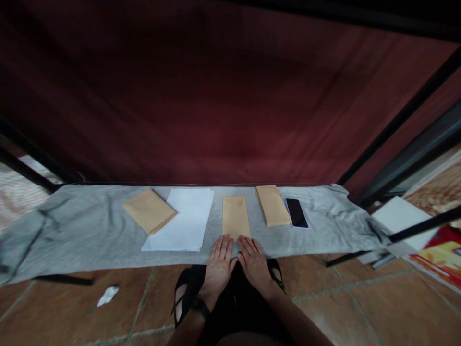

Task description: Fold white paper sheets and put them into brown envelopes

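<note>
My left hand and my right hand lie flat side by side, fingers stretched out, on the near edge of a grey cloth. Their fingertips touch the near end of a brown envelope lying lengthwise in the middle. A stack of white paper lies to its left, with another brown envelope overlapping the paper's left corner. To the right sits a stack of brown envelopes, and beside it a black phone, screen dark.
A dark red curtain hangs right behind the cloth. Black metal bars cross on the right. The floor is brown tile with a crumpled white scrap at the left. White board and coloured printed sheets lie at far right.
</note>
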Demonstrator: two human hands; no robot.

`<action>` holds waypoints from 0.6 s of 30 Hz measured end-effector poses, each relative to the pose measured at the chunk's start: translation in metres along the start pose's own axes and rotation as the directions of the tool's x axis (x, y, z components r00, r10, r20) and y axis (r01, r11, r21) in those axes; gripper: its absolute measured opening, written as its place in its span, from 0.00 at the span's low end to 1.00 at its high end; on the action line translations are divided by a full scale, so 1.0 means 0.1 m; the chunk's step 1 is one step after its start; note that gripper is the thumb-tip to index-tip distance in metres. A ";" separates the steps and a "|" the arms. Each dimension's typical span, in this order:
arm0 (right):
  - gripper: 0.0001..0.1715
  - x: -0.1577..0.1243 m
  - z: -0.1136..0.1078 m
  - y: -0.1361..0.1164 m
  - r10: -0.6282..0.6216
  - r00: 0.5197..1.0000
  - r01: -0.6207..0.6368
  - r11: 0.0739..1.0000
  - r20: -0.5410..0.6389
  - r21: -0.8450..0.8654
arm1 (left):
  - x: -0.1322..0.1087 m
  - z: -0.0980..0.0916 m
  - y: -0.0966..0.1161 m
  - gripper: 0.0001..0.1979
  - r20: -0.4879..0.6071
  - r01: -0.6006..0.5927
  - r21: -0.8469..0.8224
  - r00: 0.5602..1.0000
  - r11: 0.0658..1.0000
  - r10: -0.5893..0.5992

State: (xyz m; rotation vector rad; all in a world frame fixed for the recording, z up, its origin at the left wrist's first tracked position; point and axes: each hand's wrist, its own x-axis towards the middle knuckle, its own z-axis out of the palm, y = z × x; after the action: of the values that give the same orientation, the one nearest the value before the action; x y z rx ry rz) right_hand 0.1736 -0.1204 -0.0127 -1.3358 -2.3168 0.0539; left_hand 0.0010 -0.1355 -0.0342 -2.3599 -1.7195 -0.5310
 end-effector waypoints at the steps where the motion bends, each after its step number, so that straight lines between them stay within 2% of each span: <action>1: 0.27 -0.01 -0.01 0.01 0.020 1.000 -0.020 1.000 -0.003 -0.007 | 0.00 0.00 0.00 0.29 -0.004 0.005 0.004 1.000 1.000 -0.005; 6: 0.26 -0.04 -0.08 0.08 0.076 0.997 -0.076 0.997 0.007 -0.024 | -0.03 -0.02 0.03 0.29 -0.036 0.038 0.020 0.999 0.999 -0.037; 11: 0.27 -0.08 -0.10 0.13 0.075 0.997 -0.075 0.996 0.002 -0.039 | -0.03 0.00 0.02 0.28 -0.068 0.041 -0.005 0.997 0.999 -0.041; 18: 0.27 -0.02 -0.09 0.11 0.049 0.999 -0.049 0.999 -0.004 0.002 | -0.02 -0.02 0.01 0.27 -0.050 0.018 0.008 0.999 1.000 -0.018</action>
State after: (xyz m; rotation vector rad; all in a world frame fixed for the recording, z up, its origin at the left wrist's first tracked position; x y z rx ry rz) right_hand 0.1873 -0.1179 -0.0079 -1.3908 -2.2800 0.0698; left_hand 0.0015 -0.1383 -0.0335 -2.3067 -1.7197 -0.5790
